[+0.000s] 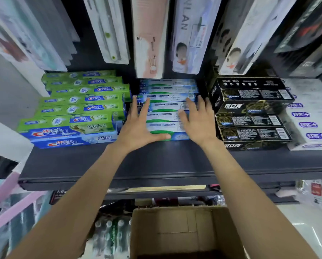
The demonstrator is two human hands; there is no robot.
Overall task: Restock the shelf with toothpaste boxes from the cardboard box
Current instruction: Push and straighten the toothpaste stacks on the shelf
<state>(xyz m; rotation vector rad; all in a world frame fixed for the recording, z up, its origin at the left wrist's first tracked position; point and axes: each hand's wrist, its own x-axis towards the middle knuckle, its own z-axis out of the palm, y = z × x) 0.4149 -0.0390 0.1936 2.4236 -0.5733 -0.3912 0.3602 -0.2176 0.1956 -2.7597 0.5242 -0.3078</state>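
A: What is seen from the left?

B: Green boxes (78, 101) are stacked at the left of the shelf (156, 165). Beside them, in the middle, the white-and-blue toothpaste boxes (167, 107) are stacked in a stepped pile. Black boxes (249, 113) are set to the right, with white boxes (309, 116) beyond.

A: And the hands?

B: The left hand (141, 124) is laid flat on the left end of the pile, fingers spread and straight, thumb stretched along the front box. The right hand (197, 118) is laid the same way on the right end. Nothing is gripped; the pile is only pressed and squared.

A: How is such a box judged to handle?

B: Light and stiff, it is thought, with thin card that could be dented if squeezed mid-span. The printed faces are likely a little slick. Hold is best taken at the two short ends, or across the narrow width.

A: Which way are they laid?

B: The long axis is run left to right, parallel to the shelf edge, with a broad printed face turned up and forward.

A: And the supply?

B: The cardboard box (184, 232) is seen below the shelf, open; no toothpaste can be made out inside.
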